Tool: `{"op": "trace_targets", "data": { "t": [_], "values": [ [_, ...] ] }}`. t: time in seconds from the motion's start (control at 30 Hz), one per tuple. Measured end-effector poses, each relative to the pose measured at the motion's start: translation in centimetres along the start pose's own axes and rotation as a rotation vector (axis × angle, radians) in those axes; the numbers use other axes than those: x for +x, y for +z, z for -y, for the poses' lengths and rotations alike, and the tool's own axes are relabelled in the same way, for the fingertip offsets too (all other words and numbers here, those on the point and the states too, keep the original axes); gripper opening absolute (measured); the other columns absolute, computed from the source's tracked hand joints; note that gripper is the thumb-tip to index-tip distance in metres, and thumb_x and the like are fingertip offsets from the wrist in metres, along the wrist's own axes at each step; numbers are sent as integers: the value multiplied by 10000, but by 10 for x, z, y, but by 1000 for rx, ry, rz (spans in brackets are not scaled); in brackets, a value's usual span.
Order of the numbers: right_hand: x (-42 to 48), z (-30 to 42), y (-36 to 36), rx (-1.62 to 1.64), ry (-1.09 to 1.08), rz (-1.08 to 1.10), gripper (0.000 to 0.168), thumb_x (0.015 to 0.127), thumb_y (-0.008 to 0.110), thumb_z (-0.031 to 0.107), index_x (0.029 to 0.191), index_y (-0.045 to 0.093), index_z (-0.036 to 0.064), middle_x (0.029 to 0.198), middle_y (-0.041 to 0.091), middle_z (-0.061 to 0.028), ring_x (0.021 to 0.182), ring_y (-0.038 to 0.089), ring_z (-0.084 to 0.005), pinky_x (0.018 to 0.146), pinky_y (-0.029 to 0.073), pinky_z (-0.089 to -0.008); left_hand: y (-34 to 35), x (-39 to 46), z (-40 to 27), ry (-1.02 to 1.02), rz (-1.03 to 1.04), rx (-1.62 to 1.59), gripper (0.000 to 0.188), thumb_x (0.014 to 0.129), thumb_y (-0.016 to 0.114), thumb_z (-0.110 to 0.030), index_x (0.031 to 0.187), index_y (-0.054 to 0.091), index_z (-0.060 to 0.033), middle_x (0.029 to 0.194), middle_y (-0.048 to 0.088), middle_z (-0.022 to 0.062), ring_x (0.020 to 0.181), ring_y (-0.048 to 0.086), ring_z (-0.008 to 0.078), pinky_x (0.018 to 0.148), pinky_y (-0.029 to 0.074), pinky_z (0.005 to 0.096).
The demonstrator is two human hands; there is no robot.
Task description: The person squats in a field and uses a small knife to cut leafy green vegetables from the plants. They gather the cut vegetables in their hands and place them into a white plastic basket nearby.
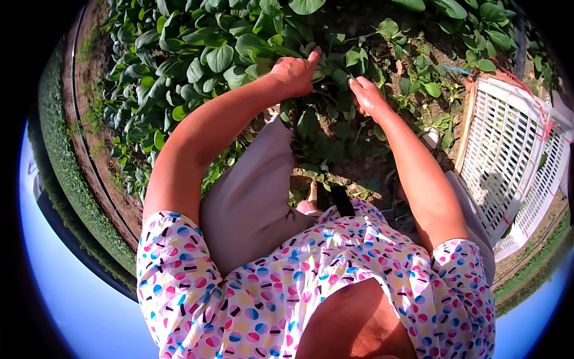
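Among low, leafy green plants [219, 58], my left hand [296, 75] reaches in at the edge of the dense growth, its back upward and one finger stretched out. Leaves touch its far side; its palm and any hold on a stem are hidden. To its right, my right hand [368, 98] has curled fingers around a thin, dark object [351, 75], of which only a short tip shows, pointing at the leaves between the hands. The kind of object cannot be made out. Shaded leaves and stems lie below and between both hands.
A white plastic slatted crate [502, 134] stands at the right, with red string [529, 89] on its rim. Sparser seedlings [417, 76] grow in soil near it. My bent knee in grey trousers [255, 188] is below my left hand. A dark hose [83, 130] runs along the left.
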State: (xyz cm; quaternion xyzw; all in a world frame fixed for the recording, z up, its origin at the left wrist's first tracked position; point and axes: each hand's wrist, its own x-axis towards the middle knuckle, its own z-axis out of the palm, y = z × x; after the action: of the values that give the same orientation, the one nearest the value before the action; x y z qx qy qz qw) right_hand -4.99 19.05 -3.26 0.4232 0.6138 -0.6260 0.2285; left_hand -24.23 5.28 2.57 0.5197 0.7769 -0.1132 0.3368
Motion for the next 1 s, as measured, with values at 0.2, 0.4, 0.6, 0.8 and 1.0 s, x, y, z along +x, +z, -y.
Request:
{"op": "trace_targets", "data": {
  "t": [0.2, 0.4, 0.6, 0.8, 1.0],
  "values": [
    [18, 9, 18, -33, 84, 30, 411, 970, 448, 466, 1021, 546, 71, 681, 564, -58, 486, 540, -179, 463, 467, -363, 29, -14, 13, -82, -42, -171, 742, 785, 672, -296, 1434, 372, -95, 911, 708, 200, 868, 694, 374, 782, 544, 477],
    [17, 6, 30, -68, 172, 110, 373, 982, 442, 431, 1074, 537, 82, 676, 546, -52, 475, 508, -176, 444, 444, -364, 29, -16, 16, -185, -139, -315, 603, 764, 687, -330, 1306, 545, -106, 993, 703, 206, 953, 678, 369, 835, 535, 479],
    [-48, -28, 34, -36, 127, 141, 326, 993, 523, 407, 993, 508, 81, 614, 490, -36, 428, 444, -136, 389, 369, -312, 41, -26, 44, -104, -291, -782, 467, 794, 730, -220, 1207, 579, -64, 934, 701, 103, 845, 686, 241, 780, 557, 368],
    [-79, 46, -1, 636, -406, -58, 616, 874, 770, 349, 1370, 500, 104, 701, 509, 19, 469, 424, -51, 422, 337, -198, -8, -54, 5, 3, -33, -1693, 305, 851, 733, -146, 1096, 578, -51, 831, 659, 60, 663, 627, 131, 642, 532, 288],
    [-87, 82, -11, 516, -420, -48, 295, 854, 788, 198, 1081, 643, 76, 731, 550, 56, 525, 468, -22, 435, 367, -185, -8, -68, -8, 154, 142, -1829, 483, 861, 693, -111, 1305, 509, -54, 837, 629, 54, 629, 600, 123, 607, 519, 262]
  ]
}}
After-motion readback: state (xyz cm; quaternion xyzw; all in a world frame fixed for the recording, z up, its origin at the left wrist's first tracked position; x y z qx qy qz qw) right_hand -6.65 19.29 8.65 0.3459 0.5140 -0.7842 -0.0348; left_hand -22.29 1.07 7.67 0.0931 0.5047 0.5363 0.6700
